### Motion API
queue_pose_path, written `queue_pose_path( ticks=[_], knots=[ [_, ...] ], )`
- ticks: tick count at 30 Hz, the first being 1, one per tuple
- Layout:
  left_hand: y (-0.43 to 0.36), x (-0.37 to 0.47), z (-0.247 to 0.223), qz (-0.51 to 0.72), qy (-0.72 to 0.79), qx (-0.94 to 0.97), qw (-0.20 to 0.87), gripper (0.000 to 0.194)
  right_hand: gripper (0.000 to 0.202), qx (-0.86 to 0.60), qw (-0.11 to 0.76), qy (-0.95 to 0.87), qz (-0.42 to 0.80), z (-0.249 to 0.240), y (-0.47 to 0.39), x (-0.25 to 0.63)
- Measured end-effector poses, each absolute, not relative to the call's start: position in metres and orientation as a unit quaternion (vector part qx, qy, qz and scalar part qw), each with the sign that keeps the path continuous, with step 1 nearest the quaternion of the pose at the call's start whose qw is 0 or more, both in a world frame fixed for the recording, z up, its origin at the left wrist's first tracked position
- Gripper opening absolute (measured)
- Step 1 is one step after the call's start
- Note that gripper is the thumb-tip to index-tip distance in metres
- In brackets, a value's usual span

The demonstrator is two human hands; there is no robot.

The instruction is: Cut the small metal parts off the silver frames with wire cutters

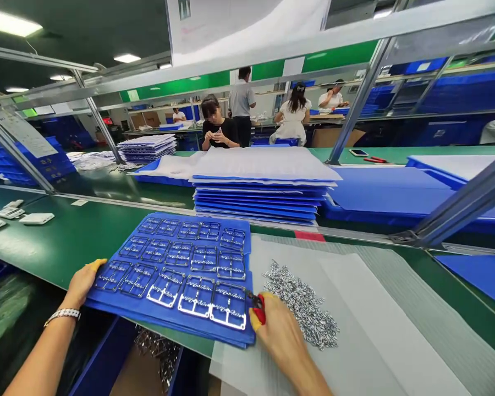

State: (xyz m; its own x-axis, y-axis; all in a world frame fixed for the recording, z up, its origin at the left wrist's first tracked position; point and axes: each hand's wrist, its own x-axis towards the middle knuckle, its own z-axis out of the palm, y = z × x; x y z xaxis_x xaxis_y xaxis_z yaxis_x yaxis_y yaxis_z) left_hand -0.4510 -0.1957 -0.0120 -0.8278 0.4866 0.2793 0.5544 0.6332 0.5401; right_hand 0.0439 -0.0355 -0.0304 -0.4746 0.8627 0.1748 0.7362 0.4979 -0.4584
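A blue sheet (173,317) lies on others at the bench's front edge, bearing several rows of shiny metal frames (193,297). My left hand (82,283), with yellow-covered fingertips, is at the sheet's left edge; its fingers look pressed together on that edge. My right hand (278,324) is closed around red-handled pliers (259,307), whose dark jaws point left at the sheet's right edge, close to the nearest right metal frame. To the right of that hand, a pile of small metal pieces (303,305) rests on white foam sheeting (355,341).
Behind the sheet stands a tall stack of blue and white layers (258,201). Metal posts (466,203) rise from the bench. White boxes (37,218) lie at left. An open bin (107,352) with metal scraps is below the edge. Several people sit or stand beyond.
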Motion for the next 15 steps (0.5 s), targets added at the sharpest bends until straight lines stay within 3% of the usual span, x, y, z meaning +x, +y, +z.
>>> queue_pose_path(
  ticks=[5,7,9,15],
  knots=[
    [-0.195,-0.402,0.003,-0.273,-0.897,-0.329,0.115,0.043,0.032,-0.489,0.311,-0.755,0.308,-0.029,-0.040,0.096],
    [-0.184,-0.345,0.019,-0.287,-0.818,-0.477,0.146,0.044,0.038,-0.471,0.378,-0.709,0.363,-0.036,-0.050,0.114],
    [-0.169,-0.278,0.033,-0.249,-0.723,-0.638,0.094,0.050,0.041,-0.453,0.413,-0.683,0.396,-0.045,-0.063,0.125],
    [-0.117,-0.147,0.039,-0.114,-0.569,-0.814,-0.031,0.083,0.049,-0.385,0.377,-0.710,0.454,-0.060,-0.087,0.135]
  ],
)
